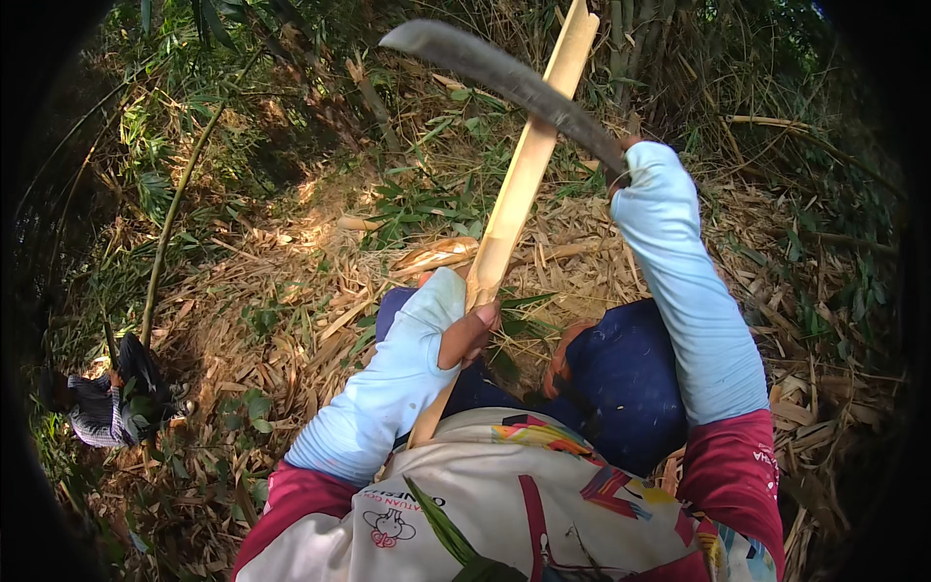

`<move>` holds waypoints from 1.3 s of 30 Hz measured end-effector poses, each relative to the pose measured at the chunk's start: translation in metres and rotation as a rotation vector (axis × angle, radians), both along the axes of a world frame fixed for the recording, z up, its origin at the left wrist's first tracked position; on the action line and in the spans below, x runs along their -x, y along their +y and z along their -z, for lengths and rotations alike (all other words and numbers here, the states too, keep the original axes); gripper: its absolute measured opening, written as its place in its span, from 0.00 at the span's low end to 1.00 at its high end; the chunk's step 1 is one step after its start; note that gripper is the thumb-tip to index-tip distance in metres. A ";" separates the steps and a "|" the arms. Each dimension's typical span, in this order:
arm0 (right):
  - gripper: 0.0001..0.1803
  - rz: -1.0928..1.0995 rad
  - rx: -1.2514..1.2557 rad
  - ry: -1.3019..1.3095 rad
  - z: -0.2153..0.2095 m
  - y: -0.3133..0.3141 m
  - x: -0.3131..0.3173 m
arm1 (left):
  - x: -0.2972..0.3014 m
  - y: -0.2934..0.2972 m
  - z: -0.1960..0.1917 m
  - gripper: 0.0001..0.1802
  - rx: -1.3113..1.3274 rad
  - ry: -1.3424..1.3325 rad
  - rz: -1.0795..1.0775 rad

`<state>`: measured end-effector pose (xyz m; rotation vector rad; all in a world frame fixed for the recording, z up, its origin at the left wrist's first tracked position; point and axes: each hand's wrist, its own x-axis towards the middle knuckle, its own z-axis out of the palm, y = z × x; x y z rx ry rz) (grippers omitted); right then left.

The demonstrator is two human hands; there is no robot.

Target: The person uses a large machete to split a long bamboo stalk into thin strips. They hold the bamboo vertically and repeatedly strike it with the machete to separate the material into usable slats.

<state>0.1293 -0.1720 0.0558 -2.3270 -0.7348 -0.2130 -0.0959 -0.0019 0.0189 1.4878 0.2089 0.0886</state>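
Note:
My left hand (469,335), in a light blue sleeve, is closed around a long split bamboo strip (514,209). The pale strip slants from my waist up and away to the right, its hollow inner face showing. In my right hand (626,165) is a machete (495,82), gripped by its handle, which the fingers and sleeve mostly hide. Its dark curved blade points to the far left and crosses over the upper part of the strip. Whether blade and bamboo touch, I cannot tell.
Dry bamboo leaves (233,320) cover the ground around my bent knees (626,378). A thin green stem (179,199) rises at the left, near a dark and checked cloth bundle (102,412). Bamboo stalks (630,44) and undergrowth stand at the far side.

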 end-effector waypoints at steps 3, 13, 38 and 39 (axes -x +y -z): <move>0.12 -0.244 0.235 -0.334 0.012 0.013 0.037 | -0.004 -0.002 -0.004 0.22 0.098 -0.003 -0.077; 0.04 -0.366 0.302 -0.487 0.016 0.023 0.046 | -0.003 0.001 0.009 0.15 0.061 0.010 -0.044; 0.06 -0.263 0.222 -0.433 0.017 0.023 0.050 | 0.006 0.004 0.016 0.22 0.114 0.010 -0.003; 0.07 -0.306 0.394 -0.408 0.013 0.023 0.053 | 0.005 0.005 0.017 0.23 0.109 0.015 0.010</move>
